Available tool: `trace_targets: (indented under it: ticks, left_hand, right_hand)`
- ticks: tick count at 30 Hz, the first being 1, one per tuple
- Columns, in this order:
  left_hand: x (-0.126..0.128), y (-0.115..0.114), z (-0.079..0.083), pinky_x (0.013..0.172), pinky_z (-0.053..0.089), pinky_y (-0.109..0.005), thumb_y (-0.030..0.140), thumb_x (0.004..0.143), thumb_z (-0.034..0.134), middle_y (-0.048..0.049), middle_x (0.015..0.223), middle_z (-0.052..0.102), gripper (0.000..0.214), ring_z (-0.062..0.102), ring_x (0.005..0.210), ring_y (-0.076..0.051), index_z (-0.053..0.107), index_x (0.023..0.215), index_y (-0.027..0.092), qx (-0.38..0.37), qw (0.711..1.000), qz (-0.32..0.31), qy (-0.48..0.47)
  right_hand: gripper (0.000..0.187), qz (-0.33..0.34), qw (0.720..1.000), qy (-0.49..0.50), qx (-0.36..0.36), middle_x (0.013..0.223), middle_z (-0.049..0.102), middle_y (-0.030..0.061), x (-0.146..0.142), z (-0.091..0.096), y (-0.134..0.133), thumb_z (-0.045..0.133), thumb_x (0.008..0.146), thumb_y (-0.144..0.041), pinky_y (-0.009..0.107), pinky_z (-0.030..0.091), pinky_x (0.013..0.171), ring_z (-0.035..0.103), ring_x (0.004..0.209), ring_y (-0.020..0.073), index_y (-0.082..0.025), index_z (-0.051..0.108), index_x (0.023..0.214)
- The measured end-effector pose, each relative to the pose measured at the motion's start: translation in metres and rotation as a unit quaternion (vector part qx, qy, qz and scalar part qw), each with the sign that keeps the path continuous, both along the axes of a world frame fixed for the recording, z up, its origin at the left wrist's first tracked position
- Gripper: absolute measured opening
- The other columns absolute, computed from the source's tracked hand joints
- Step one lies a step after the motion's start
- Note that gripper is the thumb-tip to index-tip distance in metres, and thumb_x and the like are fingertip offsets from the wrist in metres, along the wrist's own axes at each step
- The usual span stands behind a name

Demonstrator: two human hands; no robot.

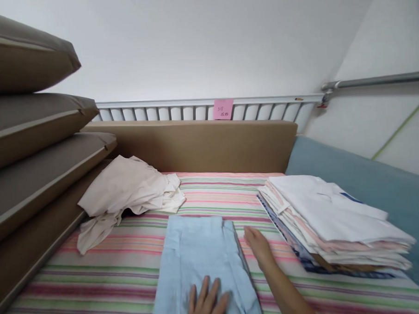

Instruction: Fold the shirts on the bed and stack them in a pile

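Left hand (pixel 206 306) spread flat on the pale-blue cloth (pixel 201 247), gripping nothing, presumably keeping it smooth! Right hand (pixel 258 245) sits just beside its edge; whether it's clenched, I can't tell.

And there on the white rail (pixel 158 103) sits a pink note (pixel 223 109), handwritten, showing what looks like "311" or "S11"; the marks beneath are too small to read! Further right, a tiny orange-brown sticker (pixel 299 99), its print illegible.
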State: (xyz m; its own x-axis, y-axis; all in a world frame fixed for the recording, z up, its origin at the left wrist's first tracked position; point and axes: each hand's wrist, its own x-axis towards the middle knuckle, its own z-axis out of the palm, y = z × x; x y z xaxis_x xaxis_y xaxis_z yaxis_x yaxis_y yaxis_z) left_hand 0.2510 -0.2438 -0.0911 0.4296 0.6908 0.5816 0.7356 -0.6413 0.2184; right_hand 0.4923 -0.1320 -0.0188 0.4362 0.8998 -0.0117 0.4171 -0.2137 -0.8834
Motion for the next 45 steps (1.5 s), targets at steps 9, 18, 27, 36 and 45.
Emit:
trace_targets:
  ticks: [9,18,27,36,45]
  left_hand:
    - [-0.119,0.03,0.044,0.084,0.05,-0.042,0.056,0.066,0.06,-0.0164,0.107,0.066,0.066,0.063,0.098,-0.03,0.057,0.113,0.011,-0.339,0.8,0.216,-0.445]
    - [-0.113,0.017,0.054,0.063,0.047,-0.031,0.042,0.057,0.065,-0.0074,0.076,0.07,0.04,0.063,0.07,-0.022,0.066,0.082,0.01,-0.482,0.747,0.146,-0.434]
    - [-0.143,0.035,0.068,0.054,0.041,-0.023,0.014,0.056,0.066,0.0022,0.06,0.063,0.019,0.058,0.059,-0.015,0.065,0.075,0.012,-0.439,0.797,0.202,-0.363]
    - [-0.159,0.003,0.067,0.1,0.036,-0.038,0.021,0.079,0.056,-0.0135,0.122,0.059,0.043,0.049,0.119,-0.024,0.052,0.122,0.012,-0.289,0.888,0.268,-0.236]
    - [-0.092,-0.088,0.039,0.112,0.02,-0.052,0.049,0.083,0.053,-0.0096,0.152,0.021,0.078,0.012,0.14,-0.028,0.014,0.145,0.022,-0.154,0.984,0.007,0.085]
  right_hand:
    - [0.052,0.075,0.909,0.378,-0.162,0.093,0.071,0.0111,-0.026,0.004,-0.091,0.07,0.062,-0.056,0.036,0.051,0.081,0.066,0.093,0.0258,-0.017,0.064,0.095]
    - [0.053,0.141,0.89,0.415,-0.129,0.096,0.071,0.01,-0.038,-0.013,-0.098,0.078,0.058,-0.036,0.037,0.047,0.092,0.065,0.097,0.026,-0.015,0.061,0.103]
    - [0.054,0.077,0.907,0.404,-0.084,0.095,0.072,0.0087,-0.073,-0.018,-0.131,0.081,0.049,-0.038,0.039,0.048,0.09,0.064,0.096,0.0272,-0.016,0.062,0.094]
    - [0.068,0.065,0.881,0.461,-0.088,0.094,0.072,0.0074,-0.109,-0.03,-0.159,0.081,0.052,-0.04,0.039,0.051,0.081,0.066,0.089,0.0269,-0.016,0.056,0.11]
    - [0.081,0.068,0.883,0.454,-0.102,0.097,0.071,0.0063,-0.106,-0.025,-0.16,0.08,0.055,-0.041,0.036,0.051,0.083,0.065,0.094,0.024,-0.017,0.047,0.125]
